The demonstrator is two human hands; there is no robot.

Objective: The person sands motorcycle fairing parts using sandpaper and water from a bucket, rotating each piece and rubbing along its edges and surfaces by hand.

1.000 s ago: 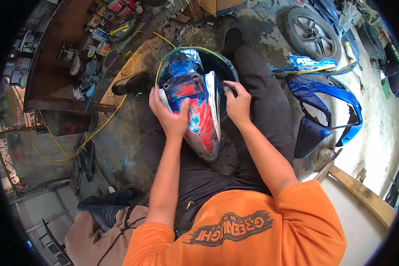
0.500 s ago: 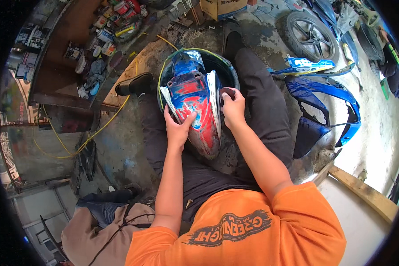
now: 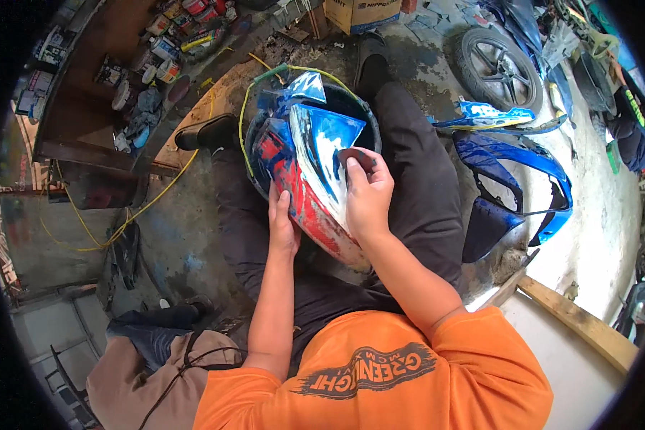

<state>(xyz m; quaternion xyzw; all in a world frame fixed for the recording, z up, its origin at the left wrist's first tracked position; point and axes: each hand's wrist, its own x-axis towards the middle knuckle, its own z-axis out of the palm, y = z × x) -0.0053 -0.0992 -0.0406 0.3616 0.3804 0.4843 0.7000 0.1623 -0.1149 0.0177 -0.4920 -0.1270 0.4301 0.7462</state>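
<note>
A motorbike fender [image 3: 312,215], with patchy red, blue and white paint, lies tilted over a dark round tub [image 3: 368,122] between my legs, its blue-and-white side facing up. My left hand [image 3: 283,222] grips the fender's red left part, fingers curled at its edge. My right hand [image 3: 368,197] pinches a small dark piece of sheet, perhaps sandpaper [image 3: 358,156], against the blue-and-white side. A yellow hose [image 3: 245,143] runs round the tub's rim.
Blue body panels [image 3: 512,215] and a wheel [image 3: 498,69] lie to my right, beside a wooden beam [image 3: 580,315]. Paint cans [image 3: 168,68] fill a wooden cabinet [image 3: 86,140] at upper left, near a cardboard box [image 3: 358,14]. A brown bundle of cloth [image 3: 136,380] lies lower left.
The fender has turned from top-up to side-up. My left hand has shifted from its top to its left part, and my right hand has moved inward onto the upturned side.
</note>
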